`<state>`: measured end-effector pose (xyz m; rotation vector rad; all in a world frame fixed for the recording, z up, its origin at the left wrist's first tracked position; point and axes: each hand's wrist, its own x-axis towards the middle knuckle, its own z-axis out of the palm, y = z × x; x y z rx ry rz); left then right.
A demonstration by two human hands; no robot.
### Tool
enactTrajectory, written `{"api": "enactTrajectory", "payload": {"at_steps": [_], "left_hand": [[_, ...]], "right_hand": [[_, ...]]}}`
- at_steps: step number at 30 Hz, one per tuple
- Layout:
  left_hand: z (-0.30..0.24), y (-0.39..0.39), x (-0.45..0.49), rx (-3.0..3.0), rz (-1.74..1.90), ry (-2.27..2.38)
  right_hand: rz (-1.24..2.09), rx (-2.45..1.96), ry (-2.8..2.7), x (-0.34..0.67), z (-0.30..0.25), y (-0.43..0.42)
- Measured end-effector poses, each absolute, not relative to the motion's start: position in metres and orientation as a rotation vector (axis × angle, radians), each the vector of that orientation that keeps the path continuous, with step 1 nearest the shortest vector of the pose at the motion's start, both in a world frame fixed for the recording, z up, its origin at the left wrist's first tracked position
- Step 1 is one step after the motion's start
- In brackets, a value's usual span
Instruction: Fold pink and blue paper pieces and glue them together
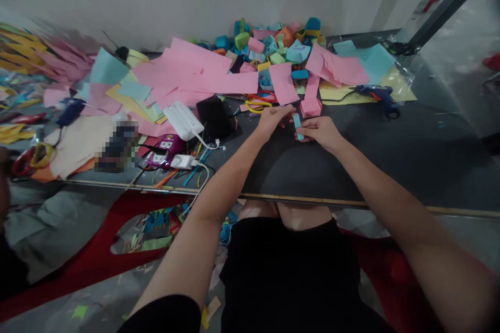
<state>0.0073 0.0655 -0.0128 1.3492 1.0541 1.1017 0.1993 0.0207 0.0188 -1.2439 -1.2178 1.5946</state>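
A short light blue paper strip (297, 126) stands out above the dark tabletop, its lower part pinched between the thumb and fingers of my right hand (319, 131). Just left of it, my left hand (274, 119) has its fingers curled in, with the fingertips close to the strip's upper end. Whether they grip anything is too small to make out. Right behind my hands sits a folded pink paper piece (311, 107). Yellow-handled scissors (258, 107) lie beyond my left hand.
Pink paper sheets (195, 70) and a heap of folded coloured paper pieces (269, 47) lie along the wall. A blue glue gun (380, 96) is at right. To the left are a white power bank (183, 120), a purple power strip (167, 150) and cables.
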Motion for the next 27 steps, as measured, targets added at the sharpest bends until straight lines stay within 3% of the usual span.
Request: {"api": "enactTrajectory", "payload": {"at_steps": [9, 27], "left_hand": [[-0.011, 0.06, 0.013, 1.604, 1.12, 1.165], [-0.024, 0.06, 0.021, 1.515, 1.2, 1.222]], "right_hand": [[1.552, -1.267, -1.296, 0.2, 0.013, 0.022], [1.564, -1.243, -1.361, 0.202, 0.017, 0.021]]}}
